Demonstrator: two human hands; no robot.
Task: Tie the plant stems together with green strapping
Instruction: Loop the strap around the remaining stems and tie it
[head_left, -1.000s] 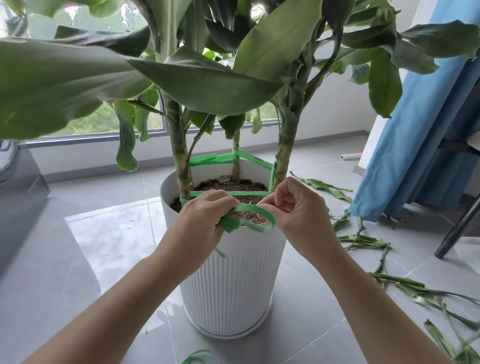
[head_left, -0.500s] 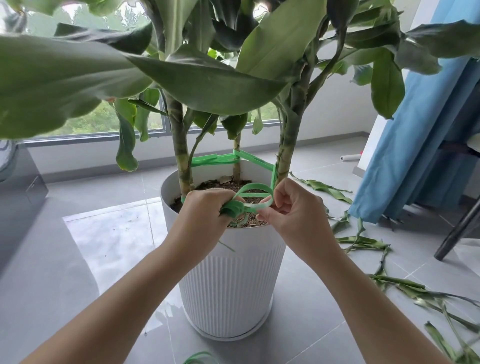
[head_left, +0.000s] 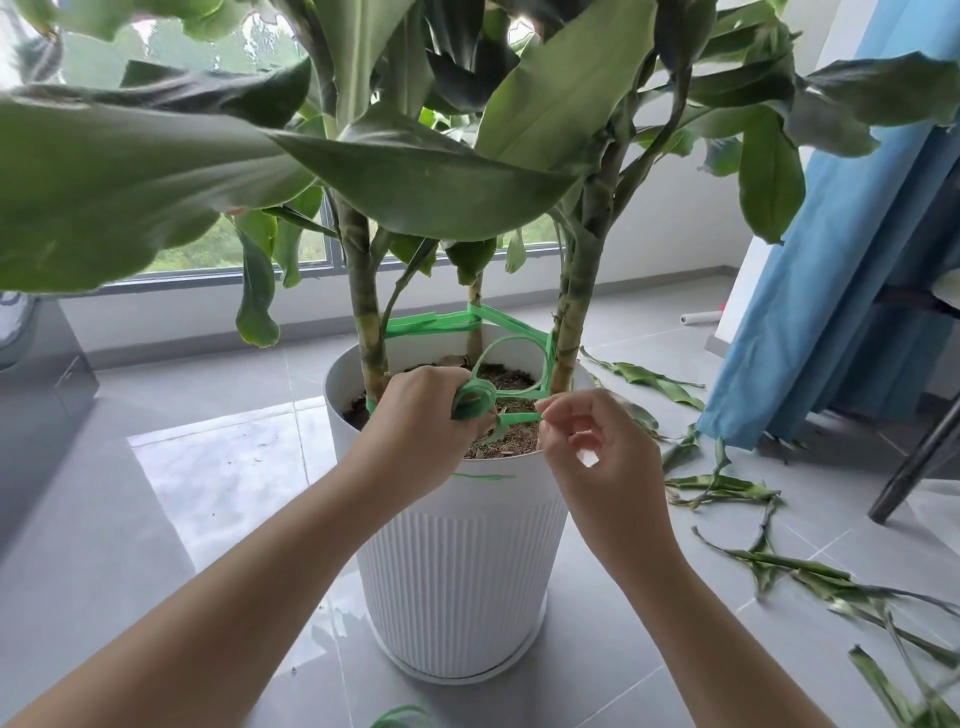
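1. While the green strapping (head_left: 431, 326) already runs round the three plant stems (head_left: 363, 312) just above the pot rim, the step in hand appears to be the closing knot at the near side.
2. The left hand (head_left: 415, 421) is clenched round a small coil (head_left: 472, 400) of the strapping, over the near edge of the pot.
3. The right hand (head_left: 597, 457) pinches a free strap end between thumb and forefinger, just beside the coil. Its other fingers are loosely curled.
4. A slack loop (head_left: 511, 340) rises from the coil toward the right-hand stem.
5. Next move, as judged: pass the pinched end through, then draw both hands apart evenly to take up the loop without forcing the stems inward.
6. Container: a white ribbed pot (head_left: 457, 571) on the floor (head_left: 208, 519) holds dark soil (head_left: 506, 375), in which all three stems stand.
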